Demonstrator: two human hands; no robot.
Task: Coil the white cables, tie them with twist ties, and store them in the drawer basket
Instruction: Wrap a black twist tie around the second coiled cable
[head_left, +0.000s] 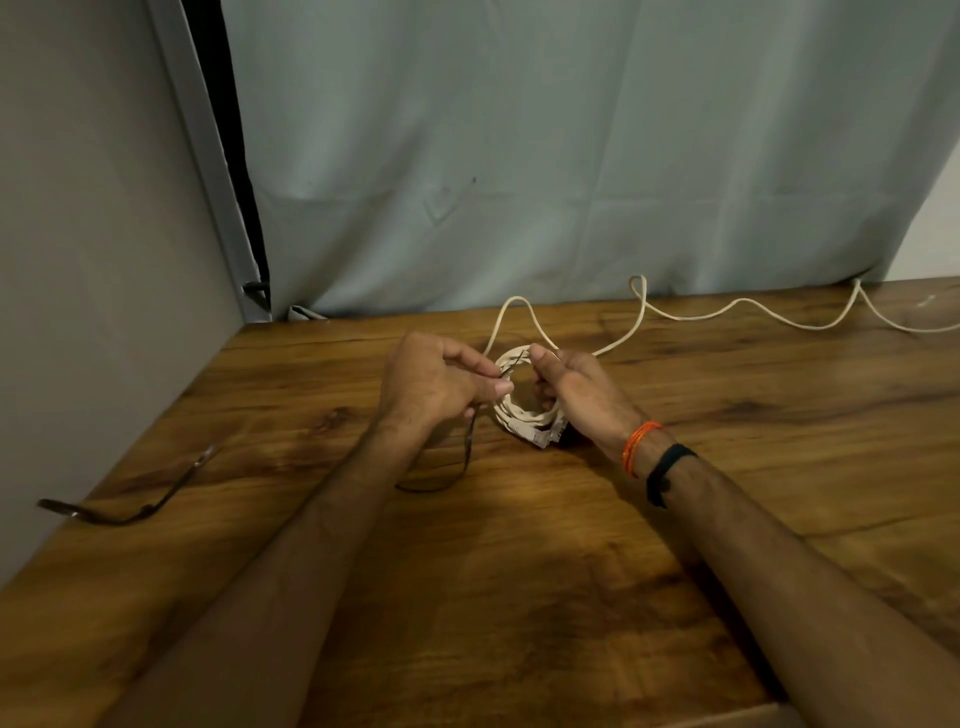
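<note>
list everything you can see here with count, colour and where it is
coiled white cable: one, white, middle of the table, held between both hands
loose white cable: one, white, trailing along the far right of the table; whether it joins the coil cannot be told
dark twist tie in hand: one, dark, hanging from the left hand down onto the table
spare dark twist tie: one, dark, lying at the table's left edge
wooden table: one, brown
grey curtain: one, grey, behind the table
wristbands: two, orange and black, right wrist
left hand: pinches the tie
right hand: grips the coil
</note>
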